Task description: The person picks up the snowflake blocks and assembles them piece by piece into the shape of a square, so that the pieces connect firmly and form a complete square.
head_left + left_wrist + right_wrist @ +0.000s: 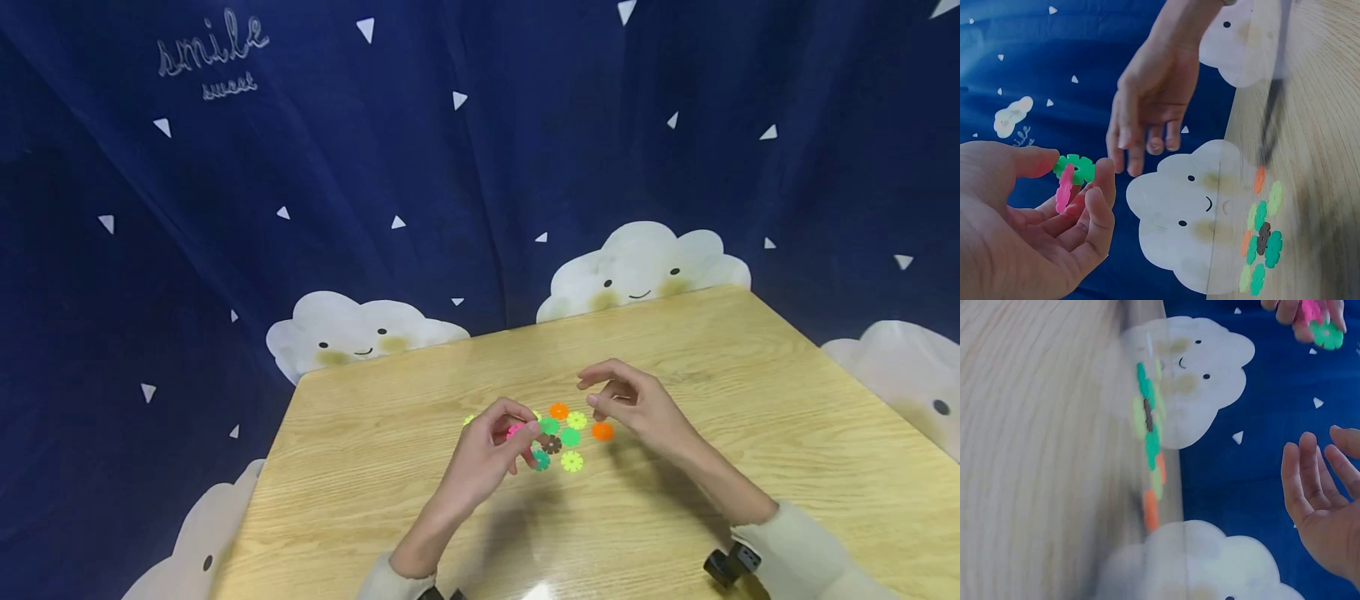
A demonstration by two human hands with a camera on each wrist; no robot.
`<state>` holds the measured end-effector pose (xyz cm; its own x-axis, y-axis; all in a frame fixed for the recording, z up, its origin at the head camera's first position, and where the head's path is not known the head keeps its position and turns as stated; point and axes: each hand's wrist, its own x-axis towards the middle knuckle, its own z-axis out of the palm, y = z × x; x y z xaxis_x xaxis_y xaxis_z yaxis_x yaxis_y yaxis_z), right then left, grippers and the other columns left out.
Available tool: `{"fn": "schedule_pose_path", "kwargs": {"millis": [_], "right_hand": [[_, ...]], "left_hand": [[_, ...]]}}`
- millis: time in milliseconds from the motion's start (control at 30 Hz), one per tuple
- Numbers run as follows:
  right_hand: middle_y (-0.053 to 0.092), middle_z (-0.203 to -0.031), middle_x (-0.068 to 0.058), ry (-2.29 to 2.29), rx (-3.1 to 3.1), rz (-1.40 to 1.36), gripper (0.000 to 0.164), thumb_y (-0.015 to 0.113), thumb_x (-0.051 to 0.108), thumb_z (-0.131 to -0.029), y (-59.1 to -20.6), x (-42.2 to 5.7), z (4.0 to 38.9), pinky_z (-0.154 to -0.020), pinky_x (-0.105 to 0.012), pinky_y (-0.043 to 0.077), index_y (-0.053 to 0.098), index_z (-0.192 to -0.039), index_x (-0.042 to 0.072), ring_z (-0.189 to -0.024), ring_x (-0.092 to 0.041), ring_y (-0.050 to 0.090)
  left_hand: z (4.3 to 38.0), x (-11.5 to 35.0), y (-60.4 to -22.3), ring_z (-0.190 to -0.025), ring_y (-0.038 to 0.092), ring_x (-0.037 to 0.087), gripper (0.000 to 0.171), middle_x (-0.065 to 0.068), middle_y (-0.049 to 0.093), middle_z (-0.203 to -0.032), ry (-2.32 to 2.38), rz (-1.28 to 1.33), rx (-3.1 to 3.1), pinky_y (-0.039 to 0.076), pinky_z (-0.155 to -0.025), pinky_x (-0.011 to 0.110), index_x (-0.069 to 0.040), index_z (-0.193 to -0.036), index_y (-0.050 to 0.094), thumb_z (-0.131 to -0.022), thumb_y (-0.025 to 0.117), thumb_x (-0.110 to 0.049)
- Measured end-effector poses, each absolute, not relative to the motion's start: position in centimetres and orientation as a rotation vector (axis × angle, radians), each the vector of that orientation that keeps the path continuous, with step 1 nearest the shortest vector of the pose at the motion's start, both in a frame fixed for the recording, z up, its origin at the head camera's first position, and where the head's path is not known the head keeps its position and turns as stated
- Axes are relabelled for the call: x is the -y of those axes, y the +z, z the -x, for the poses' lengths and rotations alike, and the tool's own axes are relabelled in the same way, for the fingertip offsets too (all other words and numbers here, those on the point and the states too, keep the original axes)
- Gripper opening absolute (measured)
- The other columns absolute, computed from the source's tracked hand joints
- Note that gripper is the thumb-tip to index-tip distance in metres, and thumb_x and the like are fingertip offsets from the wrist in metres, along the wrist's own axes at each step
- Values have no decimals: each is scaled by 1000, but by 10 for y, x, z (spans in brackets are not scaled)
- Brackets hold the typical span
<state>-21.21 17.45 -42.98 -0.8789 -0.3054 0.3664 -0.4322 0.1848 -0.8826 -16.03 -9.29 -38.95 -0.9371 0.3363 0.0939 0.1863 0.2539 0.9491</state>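
My left hand point(483, 454) pinches a green notched plastic disc point(1079, 169) between thumb and index finger, raised over the table. A pink notched disc point(1064, 190) is joined to it edge-on, slotted at an angle. To its right, my right hand point(637, 408) hangs above the table with loosely bent fingers and holds nothing. Below and between the hands lies a group of flat notched discs: orange point(558, 411), yellow-green point(572, 461), green point(570, 437) and brown point(552, 445). An orange disc point(602, 432) lies just under the right hand's fingertips.
The wooden table point(360, 467) has a light grain and stands against a dark blue curtain point(420, 167) printed with white triangles and smiling clouds. One yellow-green disc point(468, 420) is partly hidden behind the left hand. Black wrist cameras point(731, 565) sit at the sleeves.
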Motion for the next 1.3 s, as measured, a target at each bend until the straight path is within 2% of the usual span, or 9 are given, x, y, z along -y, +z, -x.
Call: {"fn": "schedule_pose_path", "kwargs": {"millis": [133, 233, 367, 500, 667, 967, 1100, 1300], "right_hand": [[66, -125, -16, 1889, 2328, -675, 36, 69, 12, -101, -436, -181, 216, -76, -35, 63, 60, -136, 9, -79, -35, 72], [62, -130, -22, 2003, 2324, -613, 42, 69, 12, -101, -442, -185, 220, -74, -39, 64, 55, -140, 4, -82, -38, 72], [55, -135, -31, 2135, 2367, -477, 49, 69, 15, -101, -453, -190, 225, -74, -46, 64, 49, -143, -1, -86, -39, 71], [53, -135, -35, 2120, 2497, -361, 54, 68, 16, -102, -464, -197, 229, -70, -47, 64, 45, -146, -5, -84, -36, 69], [50, -137, -37, 2093, 2618, -332, 55, 67, 7, -100, -479, -204, 233, -62, -42, 64, 42, -145, -10, -81, -33, 69], [45, -149, -34, 2160, 2673, -417, 57, 69, -8, -91, -492, -203, 237, -47, -29, 56, 49, -144, -5, -68, -24, 63], [53, -143, -29, 2066, 2714, -431, 54, 69, -10, -89, -494, -200, 236, -42, -26, 48, 56, -140, -2, -61, -20, 59], [62, -128, -22, 1872, 2787, -410, 43, 68, -14, -86, -495, -193, 233, -41, -23, 40, 68, -125, 4, -53, -18, 52]], "left_hand": [[161, 94, -389, -69, 71, 16, 20, 7, 77, -101, 1784, -489, -2385, 48, -56, 19, -9, -113, 65, -103, 67, -27], [161, 95, -389, -73, 73, 26, 20, 3, 77, -100, 1787, -477, -2397, 48, -55, 19, -10, -112, 66, -103, 67, -27], [161, 96, -390, -76, 73, 33, 20, 3, 78, -101, 1785, -473, -2403, 48, -56, 20, -10, -112, 66, -103, 67, -27], [160, 96, -391, -74, 73, 27, 21, 3, 77, -101, 1790, -474, -2404, 49, -56, 20, -9, -112, 66, -102, 67, -28], [160, 95, -392, -75, 73, 30, 21, 4, 75, -100, 1795, -475, -2404, 49, -55, 21, -9, -113, 66, -102, 68, -28], [160, 93, -392, -70, 71, 18, 22, 4, 76, -99, 1797, -487, -2391, 48, -54, 20, -8, -113, 67, -102, 69, -27], [161, 92, -393, -69, 70, 16, 22, 3, 74, -98, 1794, -487, -2379, 48, -55, 19, -8, -113, 66, -102, 69, -27], [160, 90, -393, -69, 70, 14, 22, 4, 75, -98, 1806, -487, -2367, 47, -55, 19, -9, -113, 66, -101, 69, -27]]}}
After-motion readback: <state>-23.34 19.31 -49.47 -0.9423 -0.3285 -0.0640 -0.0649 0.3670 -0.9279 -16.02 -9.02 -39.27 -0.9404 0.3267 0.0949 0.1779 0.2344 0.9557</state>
